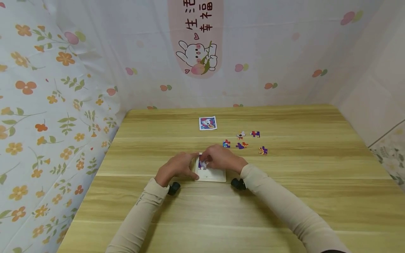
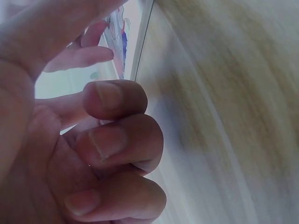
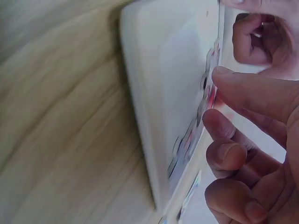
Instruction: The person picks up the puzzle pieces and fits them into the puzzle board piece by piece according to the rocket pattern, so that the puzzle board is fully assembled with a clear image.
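Tray [image 1: 216, 176]: flat on the table [image 1: 202, 218], shallow and pale; judged light and rigid, liable to slide if pushed. Best held by its rim, at the corners. The left hand [image 1: 179, 165] braces it between thumb and forefinger at the left side; the remaining fingers are curled, clear of the rim.

Right hand [image 1: 220, 157]: over the tray, thumb and forefinger bent down to the fitted pieces [image 1: 201, 166] along its left part. Whether a piece is pinched there cannot be told.

Loose pieces [image 1: 242, 145]: five, on the table beyond the tray and to the right. Judged thin, light and stiff, with tabs that could bend or fray if forced. Take hold by opposite edges; pressing flat from above should seat them.

Card [image 1: 207, 123]: farthest back, printed, apparently thin, lying flat.
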The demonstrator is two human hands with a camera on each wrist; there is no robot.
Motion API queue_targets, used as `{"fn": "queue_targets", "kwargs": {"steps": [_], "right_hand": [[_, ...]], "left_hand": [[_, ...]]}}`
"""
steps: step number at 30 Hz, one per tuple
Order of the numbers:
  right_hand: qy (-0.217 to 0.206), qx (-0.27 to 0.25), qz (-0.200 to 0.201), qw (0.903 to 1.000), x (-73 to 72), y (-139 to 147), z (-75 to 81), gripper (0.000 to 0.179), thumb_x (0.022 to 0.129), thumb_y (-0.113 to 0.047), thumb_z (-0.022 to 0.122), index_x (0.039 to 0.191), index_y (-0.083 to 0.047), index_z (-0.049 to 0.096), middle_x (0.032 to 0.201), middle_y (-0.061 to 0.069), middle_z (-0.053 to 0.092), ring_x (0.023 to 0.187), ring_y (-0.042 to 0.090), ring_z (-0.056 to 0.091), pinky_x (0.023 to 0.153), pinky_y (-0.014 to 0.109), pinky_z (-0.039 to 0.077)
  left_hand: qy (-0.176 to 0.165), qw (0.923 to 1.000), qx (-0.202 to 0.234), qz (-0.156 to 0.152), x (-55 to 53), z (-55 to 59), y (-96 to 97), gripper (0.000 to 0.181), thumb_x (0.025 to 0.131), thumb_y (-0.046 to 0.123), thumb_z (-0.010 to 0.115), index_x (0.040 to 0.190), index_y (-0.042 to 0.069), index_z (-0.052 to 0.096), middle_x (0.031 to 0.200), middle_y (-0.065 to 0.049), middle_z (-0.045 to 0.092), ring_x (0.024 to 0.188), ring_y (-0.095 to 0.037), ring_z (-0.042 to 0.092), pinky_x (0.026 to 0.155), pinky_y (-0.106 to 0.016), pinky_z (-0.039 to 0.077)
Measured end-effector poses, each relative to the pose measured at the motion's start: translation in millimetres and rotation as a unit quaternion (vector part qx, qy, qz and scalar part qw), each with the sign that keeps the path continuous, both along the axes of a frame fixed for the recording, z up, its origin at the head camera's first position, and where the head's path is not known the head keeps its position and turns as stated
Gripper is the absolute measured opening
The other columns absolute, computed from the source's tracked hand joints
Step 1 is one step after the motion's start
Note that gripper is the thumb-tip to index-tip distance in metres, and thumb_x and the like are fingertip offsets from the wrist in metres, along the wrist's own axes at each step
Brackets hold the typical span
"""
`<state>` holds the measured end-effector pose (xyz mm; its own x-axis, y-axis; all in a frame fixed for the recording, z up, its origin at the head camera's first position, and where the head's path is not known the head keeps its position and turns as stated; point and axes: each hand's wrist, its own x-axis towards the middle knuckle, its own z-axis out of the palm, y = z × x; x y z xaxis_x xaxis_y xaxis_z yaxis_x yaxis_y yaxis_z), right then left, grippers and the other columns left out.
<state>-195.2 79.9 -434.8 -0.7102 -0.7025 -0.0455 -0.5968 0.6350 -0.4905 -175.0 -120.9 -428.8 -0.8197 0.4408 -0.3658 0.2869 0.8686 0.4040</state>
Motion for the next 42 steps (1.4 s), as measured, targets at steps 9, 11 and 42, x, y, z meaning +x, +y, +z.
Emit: {"fn": "queue_targets", "kwargs": {"steps": [9, 11, 42], "right_hand": [[0.006, -0.008, -0.034, 0.9994, -10.5, 20.4, -5.0, 0.016, 0.087, -0.01, 0.076, 0.103, -0.012, 0.076, 0.084, 0.0, 0.068, 0.074, 0.01, 0.054, 0.069, 0.023, 0.046], [0.0, -0.013, -0.047, 0.9988, -12.7, 24.5, -4.3, 0.016, 0.087, -0.012, 0.076, 0.103, -0.012, 0.076, 0.084, 0.0, 0.069, 0.074, 0.011, 0.055, 0.069, 0.024, 0.046], [0.031, -0.069, -0.247, 0.9661, -47.4, 100.6, -7.5, 0.014, 0.088, -0.008, 0.071, 0.101, -0.002, 0.072, 0.087, 0.013, 0.069, 0.075, 0.022, 0.061, 0.066, 0.03, 0.047]], "left_hand": [[0.004, 0.9998, -0.019, -0.004, -0.3, -0.8, -0.1, 0.093, 0.075, 0.04, 0.089, 0.152, 0.013, 0.044, 0.067, 0.001, 0.042, 0.066, -0.015, 0.042, 0.059, -0.029, 0.034], [0.003, 0.9998, -0.021, -0.005, -0.4, -0.3, -0.2, 0.093, 0.075, 0.04, 0.088, 0.152, 0.013, 0.044, 0.066, 0.002, 0.042, 0.065, -0.015, 0.042, 0.058, -0.029, 0.033], [0.004, 0.9998, -0.017, 0.0, 1.5, -0.8, -1.0, 0.094, 0.075, 0.039, 0.088, 0.153, 0.013, 0.043, 0.073, 0.0, 0.046, 0.084, -0.02, 0.05, 0.068, -0.031, 0.039]]}}
